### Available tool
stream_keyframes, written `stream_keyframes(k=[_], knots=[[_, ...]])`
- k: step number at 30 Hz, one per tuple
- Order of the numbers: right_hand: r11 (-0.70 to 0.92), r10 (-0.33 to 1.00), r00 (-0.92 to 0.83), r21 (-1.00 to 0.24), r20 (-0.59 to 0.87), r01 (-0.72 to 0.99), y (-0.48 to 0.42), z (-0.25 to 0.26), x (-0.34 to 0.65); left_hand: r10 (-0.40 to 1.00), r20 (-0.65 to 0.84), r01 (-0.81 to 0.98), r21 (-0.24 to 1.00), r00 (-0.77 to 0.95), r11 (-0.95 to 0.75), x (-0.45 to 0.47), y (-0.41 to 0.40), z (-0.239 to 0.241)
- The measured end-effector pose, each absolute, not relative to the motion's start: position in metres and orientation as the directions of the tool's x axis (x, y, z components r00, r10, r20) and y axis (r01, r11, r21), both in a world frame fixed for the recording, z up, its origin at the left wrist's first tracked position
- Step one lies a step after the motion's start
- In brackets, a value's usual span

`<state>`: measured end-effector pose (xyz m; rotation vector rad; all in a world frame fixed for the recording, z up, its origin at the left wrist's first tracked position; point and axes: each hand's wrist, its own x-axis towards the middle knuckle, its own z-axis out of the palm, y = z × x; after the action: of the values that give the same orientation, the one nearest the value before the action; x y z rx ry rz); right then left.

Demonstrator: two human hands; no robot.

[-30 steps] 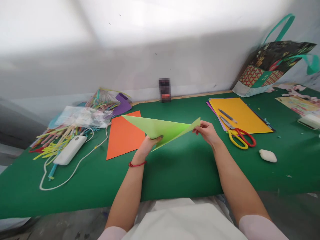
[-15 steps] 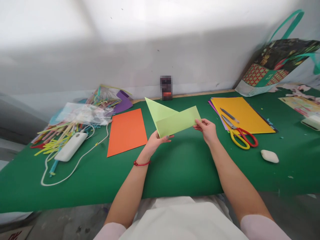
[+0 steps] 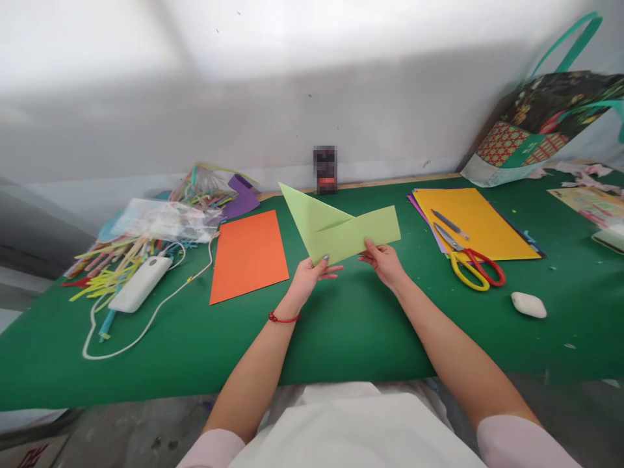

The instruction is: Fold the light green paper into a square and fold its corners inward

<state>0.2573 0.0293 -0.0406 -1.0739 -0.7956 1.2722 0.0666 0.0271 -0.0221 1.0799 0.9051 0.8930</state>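
Note:
Both hands hold up a folded sheet of light green paper [image 3: 348, 234] above the green table. A pointed triangular flap rises at its upper left, and a straight strip runs out to the right. My left hand [image 3: 309, 276] pinches the lower left corner, thumb in front and fingers behind; a red cord bracelet is on that wrist. My right hand [image 3: 383, 260] grips the lower edge right of the middle, with the thumb on the front. The strip's right end sticks out free past that hand.
An orange sheet [image 3: 249, 257] lies left. Yellow and purple papers [image 3: 487, 221] carry a grey pen-like tool [image 3: 449, 223] and scissors [image 3: 470, 263]. A white case [image 3: 529, 305] lies at right. Far left are a power bank [image 3: 140, 284], cable and paper strips. A blurred phone-like object [image 3: 325, 170] leans on the wall.
My right hand has slid left along the paper's lower edge, away from the right end. The left thumb now presses on the front of the corner. The strip sits slightly farther right.

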Motion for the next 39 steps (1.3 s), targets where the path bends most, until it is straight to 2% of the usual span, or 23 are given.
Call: stream_keyframes(k=[5, 9, 12, 19, 30, 39], knots=[[-0.018, 0.975, 0.204, -0.945, -0.089, -0.327, 0.029, -0.037, 0.260, 0.892, -0.197, -0.118, 0.957, 0.407, 0.265, 0.069, 0.026, -0.021], [-0.029, 0.994, 0.096, -0.984, -0.046, -0.175, 0.025, -0.037, 0.258, 0.892, -0.202, -0.102, 0.959, 0.404, 0.263, 0.071, 0.025, -0.022], [-0.014, 0.993, 0.112, -0.995, -0.025, -0.099, 0.025, -0.039, 0.257, 0.877, -0.205, -0.063, 0.964, 0.435, 0.257, 0.072, 0.025, -0.025], [-0.012, 0.981, 0.189, -0.990, -0.039, -0.140, 0.029, -0.040, 0.263, 0.803, -0.204, 0.015, 0.971, 0.560, 0.237, 0.074, 0.019, -0.026], [-0.004, 0.990, 0.139, -0.986, -0.028, -0.169, 0.026, -0.035, 0.259, 0.849, -0.204, -0.018, 0.970, 0.487, 0.243, 0.081, 0.024, -0.039], [0.000, 0.982, 0.186, -0.985, -0.033, -0.175, 0.027, -0.037, 0.259, 0.851, -0.172, 0.031, 0.983, 0.497, 0.181, 0.079, 0.022, -0.034]])
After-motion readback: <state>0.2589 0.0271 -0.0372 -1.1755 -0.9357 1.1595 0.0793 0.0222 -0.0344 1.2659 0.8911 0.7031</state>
